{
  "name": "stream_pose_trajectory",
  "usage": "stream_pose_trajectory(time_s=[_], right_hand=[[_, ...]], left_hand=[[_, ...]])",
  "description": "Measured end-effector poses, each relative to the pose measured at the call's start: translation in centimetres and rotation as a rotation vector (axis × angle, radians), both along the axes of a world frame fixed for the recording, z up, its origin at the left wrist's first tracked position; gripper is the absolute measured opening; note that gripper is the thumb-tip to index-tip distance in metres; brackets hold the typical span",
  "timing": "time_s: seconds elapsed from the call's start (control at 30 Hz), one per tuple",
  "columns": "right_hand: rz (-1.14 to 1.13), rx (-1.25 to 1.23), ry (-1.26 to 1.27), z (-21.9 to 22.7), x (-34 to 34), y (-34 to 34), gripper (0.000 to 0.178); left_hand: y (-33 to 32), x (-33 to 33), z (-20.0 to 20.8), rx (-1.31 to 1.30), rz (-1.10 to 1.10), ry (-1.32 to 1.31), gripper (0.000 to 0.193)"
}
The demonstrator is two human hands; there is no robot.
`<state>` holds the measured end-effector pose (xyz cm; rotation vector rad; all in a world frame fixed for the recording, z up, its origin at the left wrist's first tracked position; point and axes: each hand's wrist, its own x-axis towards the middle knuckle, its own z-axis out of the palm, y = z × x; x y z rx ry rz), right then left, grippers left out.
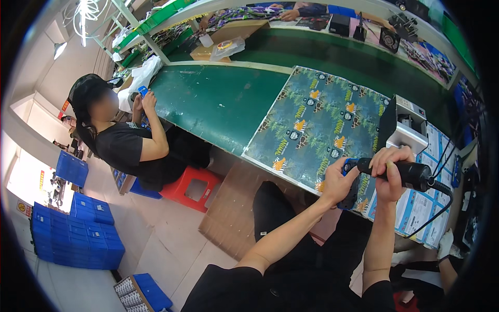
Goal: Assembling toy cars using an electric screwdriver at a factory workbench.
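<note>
My right hand is wrapped round a black powered screwdriver, which lies nearly level above the front edge of the bench with its tip end toward my left hand. My left hand grips a small blue and black part. The screwdriver's nose meets this part or stops just short of it; my fingers hide the contact. A black cable runs from the back of the screwdriver and curves down to the right. Under both hands spreads a jungle-patterned sheet.
A silver and black device stands beyond my right hand, beside white and blue printed sheets. The green bench stretches left, where a co-worker sits on a red stool. Blue bins are stacked on the floor.
</note>
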<state>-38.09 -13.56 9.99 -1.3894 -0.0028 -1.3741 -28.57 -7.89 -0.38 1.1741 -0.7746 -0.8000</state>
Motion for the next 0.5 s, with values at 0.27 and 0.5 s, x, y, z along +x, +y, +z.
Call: stream_pose_trajectory(time_s=[0.27,0.5], right_hand=[[-0.194,-0.072,-0.106,2.6,-10.0,-1.3,0.016],[-0.478,-0.015,-0.034,2.9,-14.0,-4.3,0.013]], left_hand=[[0.5,-1.1,-0.1,-0.05,0.03,0.098,0.028],[3.0,-2.3,1.4,-0.093,-0.377,-0.071,0.068]])
